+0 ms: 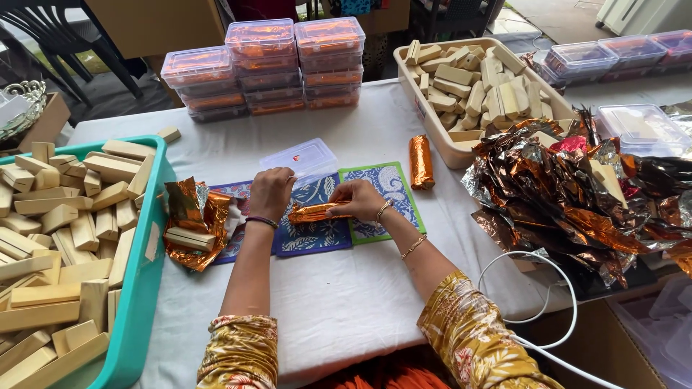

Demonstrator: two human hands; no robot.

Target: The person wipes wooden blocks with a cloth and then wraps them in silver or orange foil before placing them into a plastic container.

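Head view shows both hands closed on one foil-wrapped bar [311, 212], lying crosswise above the blue patterned mat [317, 234] at table centre. Left hand [270, 193] pinches the bar's left end, fingers curled down over it. Right hand [357, 199] grips the right end, fingers folded around the copper foil. A green patterned mat [389, 189] lies just beside the blue one. A finished wrapped bar [421, 162] stands apart, near the beige tray [432, 126] of bare wooden blocks. A teal tray [140, 288] at left holds more blocks. An open foil sheet with one block on it [191, 234] lies between the teal tray and the mats. Loose copper foil [569, 194] is heaped at right. Stacked lidded plastic boxes [267, 68] stand at the table's far edge; a clear lid [299, 158] lies before them.
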